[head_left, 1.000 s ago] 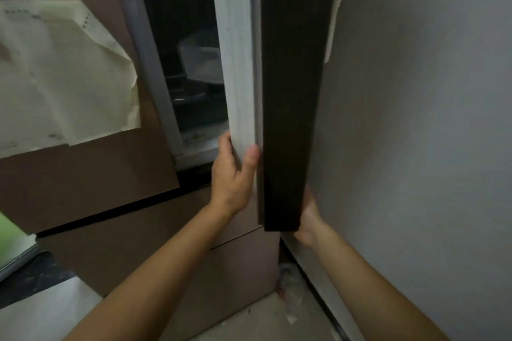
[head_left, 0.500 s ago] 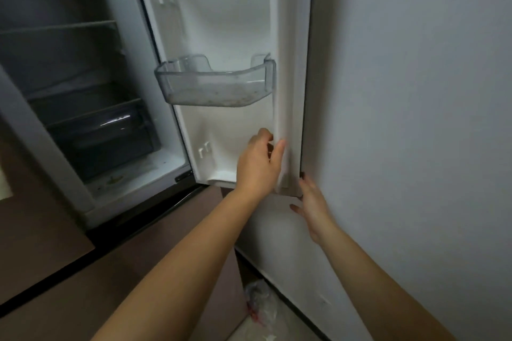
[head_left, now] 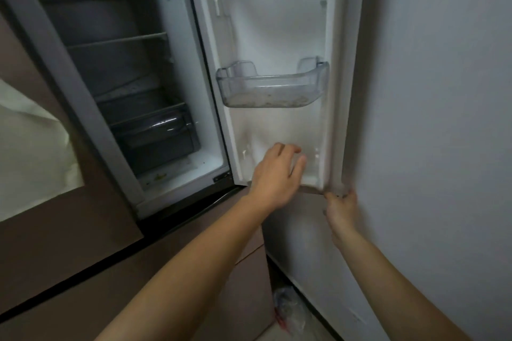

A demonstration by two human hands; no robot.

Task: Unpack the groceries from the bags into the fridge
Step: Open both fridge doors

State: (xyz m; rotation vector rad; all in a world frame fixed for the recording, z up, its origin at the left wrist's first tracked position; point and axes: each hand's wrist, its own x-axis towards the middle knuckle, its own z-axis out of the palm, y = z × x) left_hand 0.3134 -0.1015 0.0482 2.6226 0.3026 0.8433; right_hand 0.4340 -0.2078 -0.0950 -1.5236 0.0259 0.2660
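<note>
Both hands are empty at the stiff, heavy-looking fridge door: the left hand hovers loosely spread, while the right hand curls its grip under the bottom corner, the firmest hold.

Fridge door swung fully open, left hand off its edge

A second ago the fridge door stood edge-on, its dark front edge hiding most of the inside; now its white inner face is turned toward the camera and lies back near the wall, with the clear door bin in full view. The left hand has let go of the door's edge and hovers with loose fingers before the door's lower inner panel. The right hand has slipped from behind the door to its bottom outer corner.
</note>
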